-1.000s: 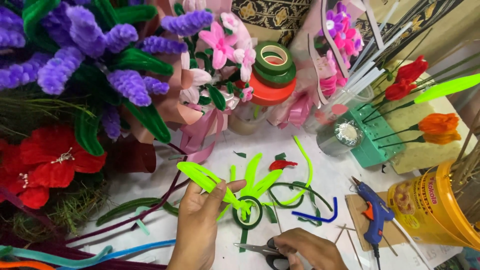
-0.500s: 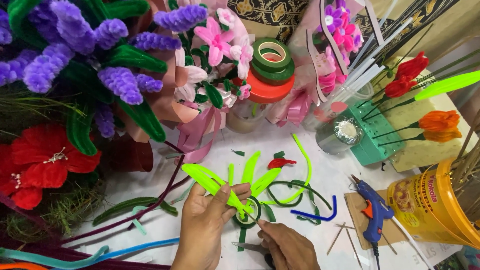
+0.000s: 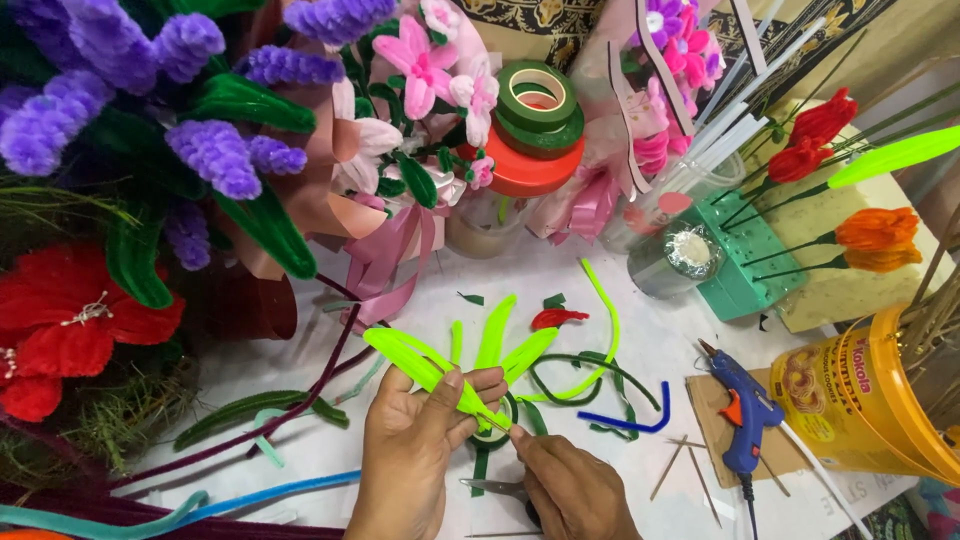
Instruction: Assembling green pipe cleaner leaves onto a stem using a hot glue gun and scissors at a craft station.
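Since the earlier frames the right hand (image 3: 575, 490) has come up off the scissors (image 3: 495, 488) to meet the left hand (image 3: 425, 440) at the leaf's base; the bunch of lime-green leaves (image 3: 430, 368) has tipped a bit lower. Left hand pinches that leaf bunch btwn thumb & fingers, closed tight on it; right fingertips nip the stem end by the green tape roll (image 3: 492, 432), near the table's (image 3: 300, 420) front edge, mid-way along. Looks like the binding step: leaves gathered, stem being wrapped; next move prob. needs a steady pinch while tape is turned round the base. Blue glue gun (image 3: 745, 415) lies at the right; yellow tub (image 3: 880, 390) beyond it.
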